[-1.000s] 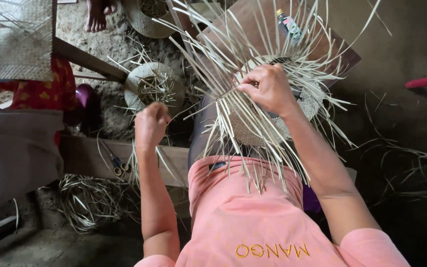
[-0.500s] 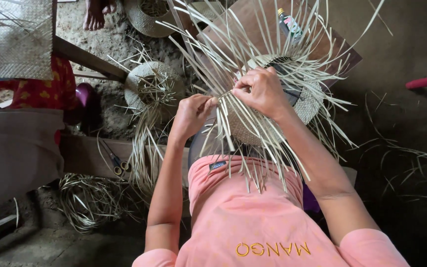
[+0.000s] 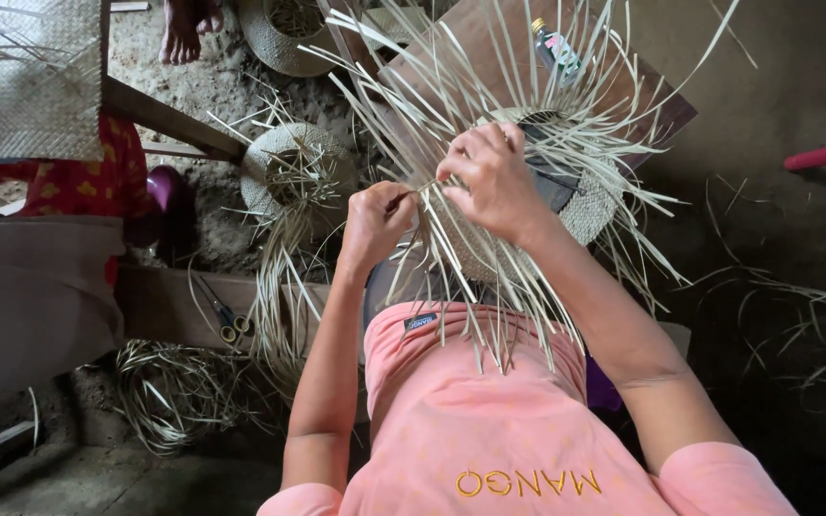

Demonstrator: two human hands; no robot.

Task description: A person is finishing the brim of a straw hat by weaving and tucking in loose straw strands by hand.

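Straw strips [image 3: 489, 287] fan outward from the woven hat [image 3: 576, 191]; both hands, left [image 3: 375, 225] and right [image 3: 494, 182], pinch strips at its crowded edge.

A half-woven straw piece [image 3: 585, 205], ringed by loose pale strips [image 3: 489, 306] that fan outward, is held over the lap. One strip is pinched by the left hand [image 3: 373, 222] at the woven edge, while the weave is pressed by the right hand [image 3: 491, 177] just beside it. A second woven straw piece [image 3: 291, 167] is seen on the ground to the left, scissors [image 3: 227, 320] lie on a wooden board [image 3: 160, 301], and a small bottle [image 3: 556, 48] stands on a brown board [image 3: 470, 38] beyond.
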